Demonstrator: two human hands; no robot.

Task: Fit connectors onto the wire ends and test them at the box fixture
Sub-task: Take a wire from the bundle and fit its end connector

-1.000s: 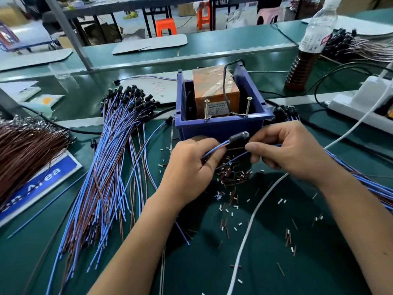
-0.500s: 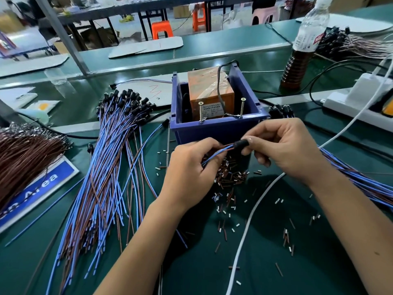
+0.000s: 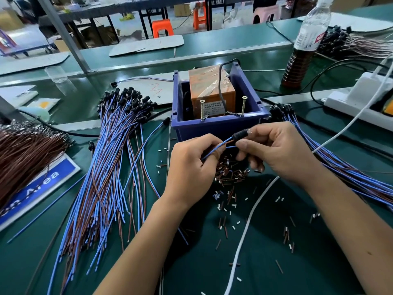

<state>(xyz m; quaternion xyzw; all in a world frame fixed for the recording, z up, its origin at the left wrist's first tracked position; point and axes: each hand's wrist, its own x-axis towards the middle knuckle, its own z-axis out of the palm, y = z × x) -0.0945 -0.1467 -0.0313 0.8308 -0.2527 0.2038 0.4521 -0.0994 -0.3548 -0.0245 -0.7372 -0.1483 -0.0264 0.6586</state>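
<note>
1. Head view, the grip: the right hand [image 3: 282, 150] pinches a small black connector [image 3: 240, 134] between thumb and forefinger, just in front of the blue box fixture [image 3: 217, 124]. The left hand [image 3: 191, 165] pinches the blue and brown wire pair [image 3: 221, 143] that runs out of the connector, a short way back from it.
2. Head view, handling: the connector looks light, hard and smooth, so it could slip or twist; a pinch across its body seems best. The wires look thin and limp and would likely buckle if pushed from far back, so holding close behind the connector suits them.
3. Head view, fixture: two upright screws [image 3: 202, 109] stand at the box's front wall, before an orange block [image 3: 210, 92]; I judge these to be the test contacts.
4. Head view, surroundings: a fanned bundle of blue and brown leads [image 3: 110, 167] lies left, and cut insulation bits [image 3: 229, 173] litter the green mat [image 3: 297, 262].
</note>
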